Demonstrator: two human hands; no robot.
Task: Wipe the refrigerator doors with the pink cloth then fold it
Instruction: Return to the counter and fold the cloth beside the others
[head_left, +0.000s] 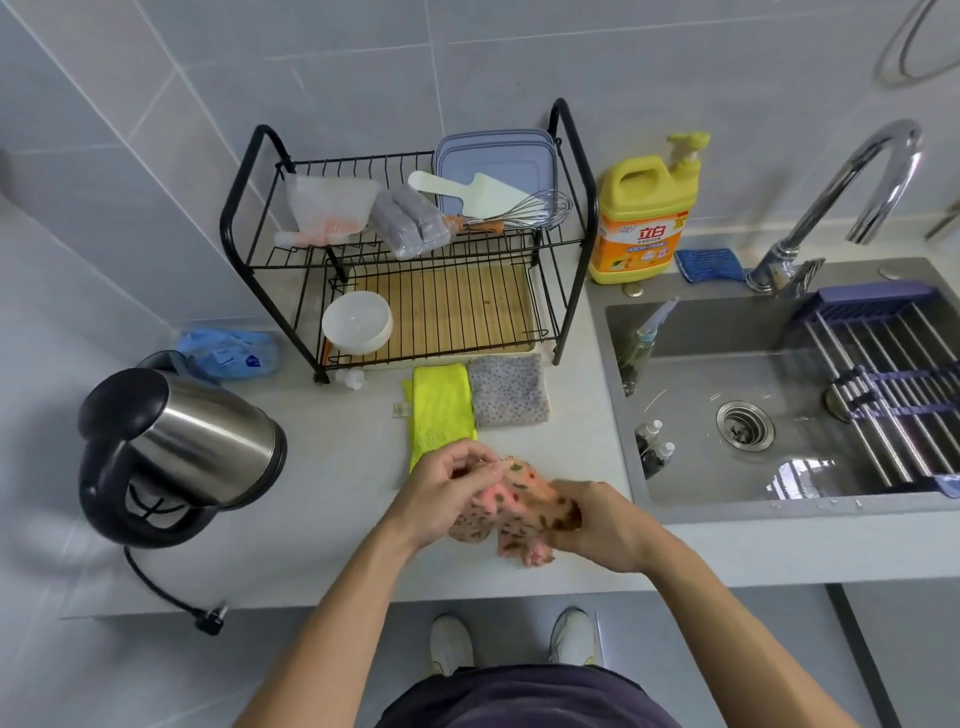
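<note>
The pink cloth (511, 512), speckled with dark spots, hangs bunched between both hands just above the grey counter (332, 467) near its front edge. My left hand (447, 488) pinches its upper left part with curled fingers. My right hand (597, 525) grips its right side. No refrigerator is in view.
A folded yellow cloth (441, 410) and a grey speckled cloth (509, 389) lie just behind the hands. A steel kettle (176, 447) stands left, a black dish rack (415, 244) behind, a yellow detergent bottle (644, 213) and the sink (779, 405) with its tap to the right.
</note>
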